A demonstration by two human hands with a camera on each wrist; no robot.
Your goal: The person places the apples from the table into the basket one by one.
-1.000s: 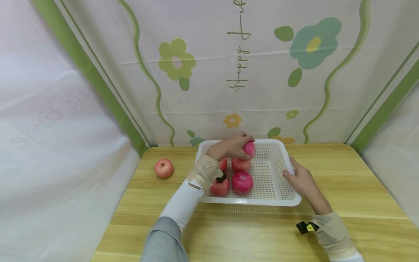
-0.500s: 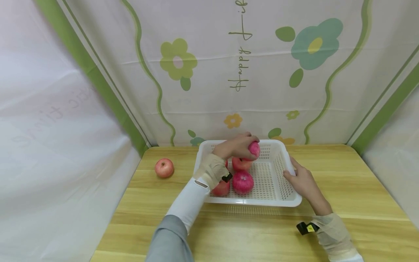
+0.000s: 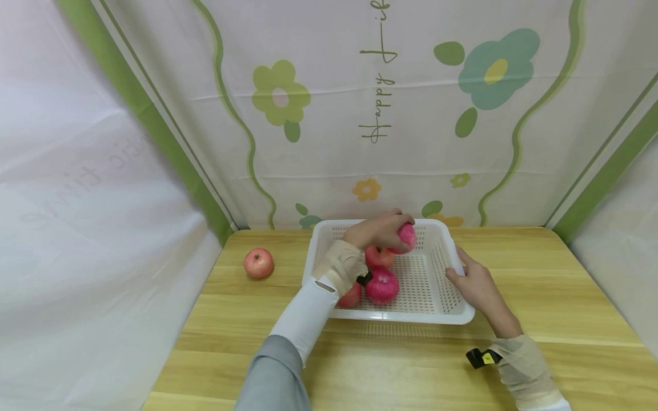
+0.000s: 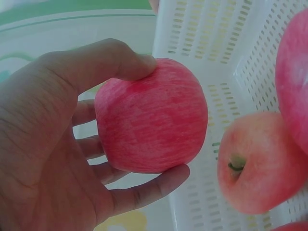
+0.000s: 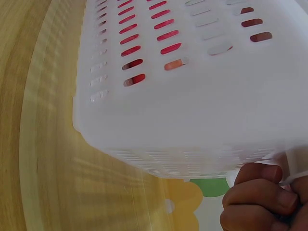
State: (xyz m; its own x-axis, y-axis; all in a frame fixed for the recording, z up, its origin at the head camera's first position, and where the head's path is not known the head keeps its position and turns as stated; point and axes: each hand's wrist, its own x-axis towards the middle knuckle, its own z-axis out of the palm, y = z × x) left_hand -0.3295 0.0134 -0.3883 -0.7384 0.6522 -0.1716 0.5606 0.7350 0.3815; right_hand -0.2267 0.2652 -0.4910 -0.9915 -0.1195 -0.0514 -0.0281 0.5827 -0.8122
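Observation:
My left hand [image 3: 377, 230] grips a pinkish-red apple [image 4: 153, 118], its thumb on one side and fingers round the other, over the back of a white perforated plastic basket [image 3: 446, 271]. Below and beside that hand, inside the basket, lie a paler red apple [image 3: 378, 258] with its stem showing, a deep pink apple [image 3: 382, 285] and another red apple [image 3: 349, 295] partly hidden by the left wrist. My right hand [image 3: 475, 283] holds the basket's right rim, thumb on top; in the right wrist view its curled fingers [image 5: 260, 197] show at the basket's edge.
A single red fruit [image 3: 259, 263], round like an apple or pomegranate, sits on the wooden table [image 3: 390, 365] left of the basket. A white curtain [image 3: 329, 142] with printed flowers hangs right behind the table, and more fabric flanks both sides.
My left hand has moved a little to the right over the basket, carrying the apple with it. The right hand stays on the rim and the basket has barely shifted.

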